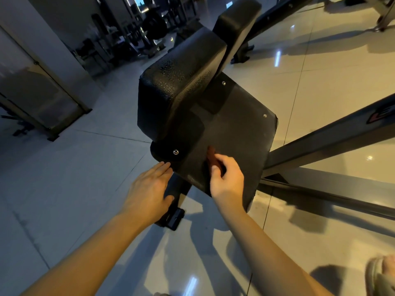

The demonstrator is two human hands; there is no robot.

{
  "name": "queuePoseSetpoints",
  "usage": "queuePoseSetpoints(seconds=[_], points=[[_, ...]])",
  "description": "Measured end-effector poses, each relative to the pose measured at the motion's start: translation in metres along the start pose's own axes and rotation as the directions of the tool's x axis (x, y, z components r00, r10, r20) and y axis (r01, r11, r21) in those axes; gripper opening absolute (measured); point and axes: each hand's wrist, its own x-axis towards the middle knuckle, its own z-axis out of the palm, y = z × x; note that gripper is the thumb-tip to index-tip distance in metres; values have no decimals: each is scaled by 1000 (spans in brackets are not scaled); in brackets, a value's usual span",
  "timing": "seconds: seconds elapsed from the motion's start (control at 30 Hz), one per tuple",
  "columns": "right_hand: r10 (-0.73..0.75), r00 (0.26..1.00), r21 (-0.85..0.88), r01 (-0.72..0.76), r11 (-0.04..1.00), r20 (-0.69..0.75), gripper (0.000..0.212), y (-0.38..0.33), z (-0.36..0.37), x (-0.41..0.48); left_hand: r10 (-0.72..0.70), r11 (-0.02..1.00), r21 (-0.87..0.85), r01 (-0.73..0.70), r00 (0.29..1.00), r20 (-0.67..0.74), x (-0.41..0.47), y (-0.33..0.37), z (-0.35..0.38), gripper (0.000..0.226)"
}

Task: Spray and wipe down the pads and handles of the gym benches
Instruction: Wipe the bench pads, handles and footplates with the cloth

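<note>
A black gym bench pad [183, 82] stands tilted up in the middle of the view, its flat black back board [235, 133] facing me with three metal bolts. My right hand [226, 178] grips a small reddish-brown cloth [211, 157] and presses it against the lower part of the board. My left hand [149, 186] lies with straight fingers at the board's lower left corner, fingertips touching its edge. A second black pad [235, 22] sits behind the first. No spray bottle is visible.
Dark steel frame bars [333, 135] run to the right of the board, and a black foot bracket [174, 218] rests on the glossy tiled floor [64, 189]. Other gym machines [132, 39] stand at the back left. A slippered foot [382, 274] shows at the bottom right.
</note>
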Motion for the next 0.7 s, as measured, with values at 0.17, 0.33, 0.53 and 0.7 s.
queuePoseSetpoints(seconds=[0.17,0.33,0.53,0.7], points=[[-286,935,-192,326,926,208,34,1,36,-10,-12,999,-42,11,1000,-26,-3,-1,1,83],[-440,834,-360,544,758,334,33,26,27,-23,-16,998,-54,13,999,-49,-2,-1,2,79],[-281,834,-499,518,695,474,34,31,-12,-33,-51,997,-55,48,997,-59,1,3,2,76],[-340,887,-353,441,825,313,35,21,16,-21,-78,995,-75,72,994,-79,2,10,-1,74]])
